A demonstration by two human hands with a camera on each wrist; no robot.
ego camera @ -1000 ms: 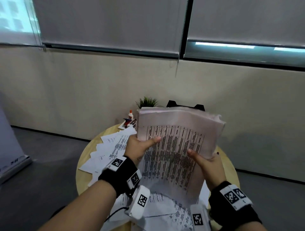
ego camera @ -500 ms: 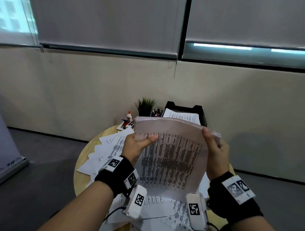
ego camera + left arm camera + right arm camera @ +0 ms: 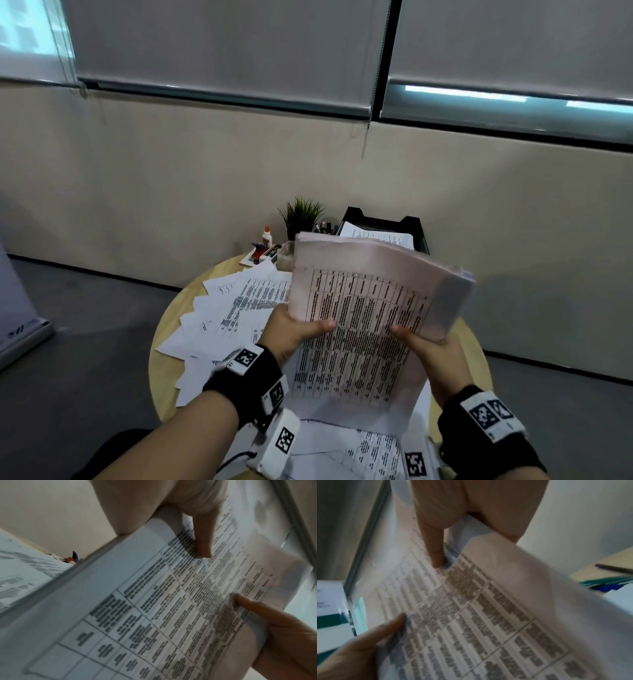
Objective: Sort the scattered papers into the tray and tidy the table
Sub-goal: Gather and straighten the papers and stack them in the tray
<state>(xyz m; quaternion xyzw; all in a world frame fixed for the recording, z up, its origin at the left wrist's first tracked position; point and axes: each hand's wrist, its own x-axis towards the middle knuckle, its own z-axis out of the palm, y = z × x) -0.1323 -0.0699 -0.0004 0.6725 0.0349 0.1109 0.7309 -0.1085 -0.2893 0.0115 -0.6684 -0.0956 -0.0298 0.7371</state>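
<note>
The step in hand looks like squaring up a gathered stack point(image 3: 370, 308) of printed sheets before it goes into the tray point(image 3: 416, 228). The stack is held up in the air, tilted, just in front of the tray and above the bench point(image 3: 164, 346); its upper right corner bows over.

The left hand point(image 3: 291, 334) holds the stack's left edge, thumb laid across the printed face and the other fingers point(image 3: 202, 543) behind the sheets. The right hand point(image 3: 433, 353) pinches the right edge the same way, thumb in front and the rest folded round the back. Both hands are clamped on the stack; how tightly the hidden fingers curl is hard to judge, since the wrist views are blurred.

The tray stands at the far edge of the bench and already has some sheets point(image 3: 376, 236) in it. To the left of the tray, more loose papers point(image 3: 236, 308) lie fanned across the bench, and others lie on the near side, under the wrists. A plant point(image 3: 303, 212) and a glue bottle point(image 3: 267, 236) stand left of the tray.

The next move probably calls for levelling the stack, carrying it forward over the tray's front wall and lowering it flat onto the sheets there, then coming back for the loose papers.
</note>
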